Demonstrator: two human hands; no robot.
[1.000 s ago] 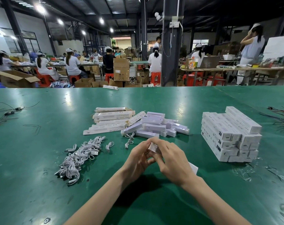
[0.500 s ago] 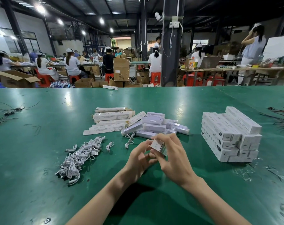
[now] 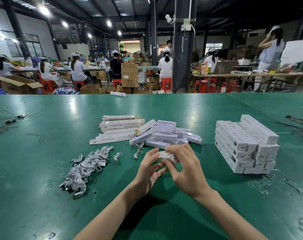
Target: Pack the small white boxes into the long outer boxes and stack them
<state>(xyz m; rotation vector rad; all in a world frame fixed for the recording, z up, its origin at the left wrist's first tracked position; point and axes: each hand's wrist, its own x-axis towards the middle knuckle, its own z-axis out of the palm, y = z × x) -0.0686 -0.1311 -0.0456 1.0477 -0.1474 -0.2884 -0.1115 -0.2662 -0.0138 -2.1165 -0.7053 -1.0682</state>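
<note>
Small white box point(image 3: 168, 156), held over the surface point(image 3: 43, 179) in front of you: your left hand point(image 3: 148, 168) pinches its left end, your right hand point(image 3: 188, 170) has its fingers point(image 3: 176, 147) clamped round it. Stacked long outer boxes point(image 3: 246, 144) stand well to the right.

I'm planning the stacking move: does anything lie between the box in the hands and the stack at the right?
Nothing visible does. Only bare green table separates the white box, held by left hand and right hand, from the stack. The loose pile lies farther back, off that line.
</note>
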